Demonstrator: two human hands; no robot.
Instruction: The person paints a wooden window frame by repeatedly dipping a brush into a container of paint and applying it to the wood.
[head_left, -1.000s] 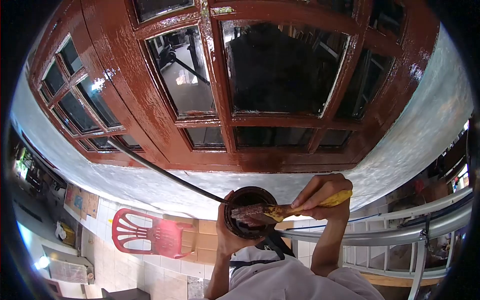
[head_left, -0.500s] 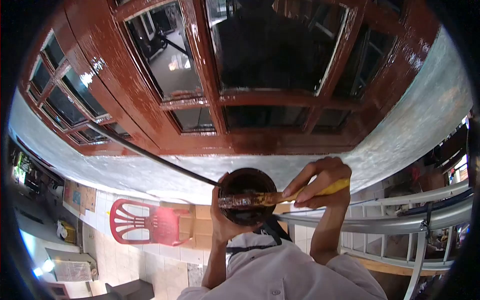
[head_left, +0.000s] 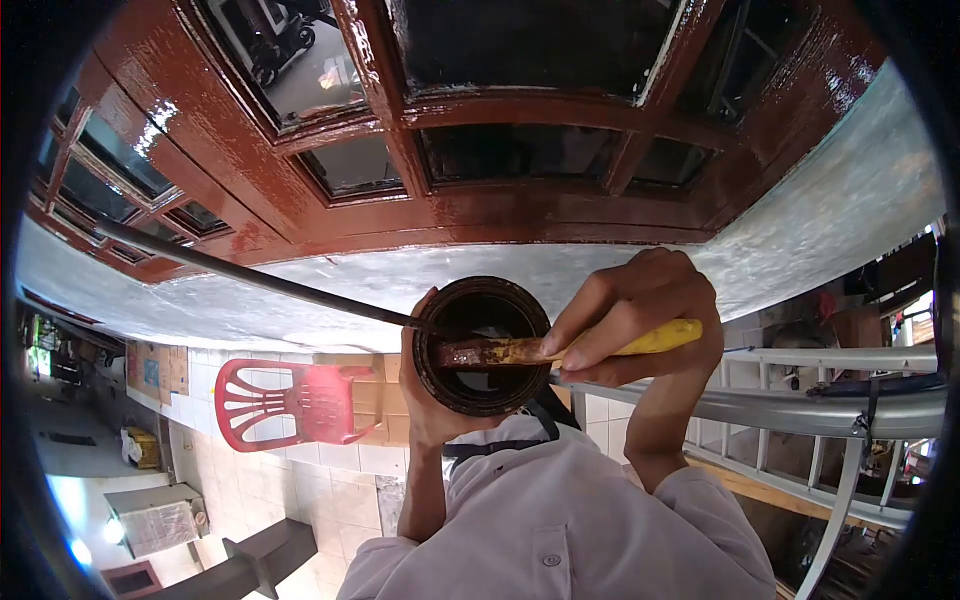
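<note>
My left hand [head_left: 425, 405] is wrapped round a dark paint can [head_left: 520, 392], held up in front of my chest with its mouth toward me. Its inner wall is coated in dark brown paint. Between the thumb and fingers of my right hand [head_left: 640, 315] is a paintbrush [head_left: 655, 338] with a yellow handle. The bristles, wet with brown paint, lie over the can's mouth and reach its left inner side. Just beyond stands a glossy reddish-brown window frame [head_left: 470, 218] with glass panes.
A grey wall [head_left: 380, 268] runs below the frame. A dark rod [head_left: 250, 275] crosses from the left window to the can. The red plastic chair [head_left: 330, 405] is at lower left; an aluminium ladder [head_left: 790, 410] lies at right.
The can and both hands have risen in view. The brush bristles have gone from across the rim to deeper in the can's mouth. The window has shifted upward in view.
</note>
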